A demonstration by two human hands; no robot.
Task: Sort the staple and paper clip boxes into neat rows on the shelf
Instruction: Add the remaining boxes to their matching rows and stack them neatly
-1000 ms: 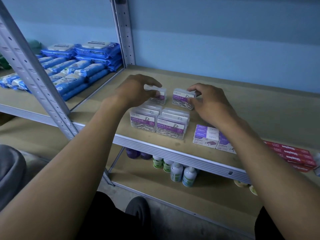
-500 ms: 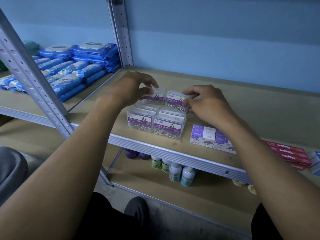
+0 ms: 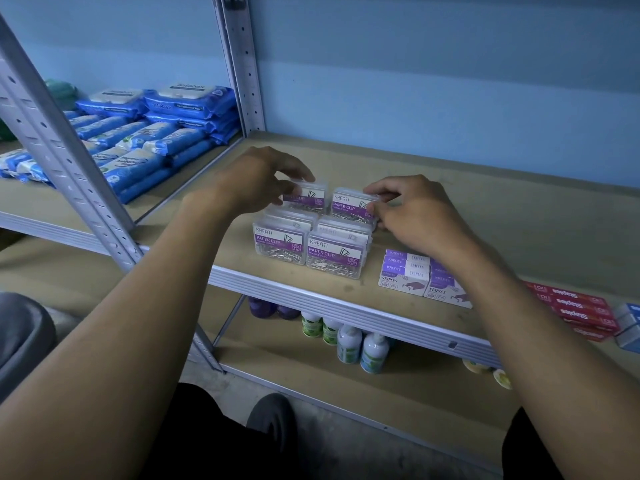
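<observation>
Two bare forearms, no sleeves, watch or rings visible, extend from the bottom corners; the left hand (image 3: 258, 181) and right hand (image 3: 420, 211) are ungloved. Below, dark black trousers (image 3: 207, 441) cover the legs, and the rounded grey toe of a shoe (image 3: 272, 419) shows between them.

On the clear plastic boxes with purple labels (image 3: 334, 252) you can read "KREATI" and "PAPER CLIP". The small white and purple cardboard boxes (image 3: 404, 273) carry the word "STAPLES". On the red cardboard boxes (image 3: 575, 308) at your right you read "Staples", upside down. The print on the blue soft packs (image 3: 188, 102) is too small to read.
</observation>
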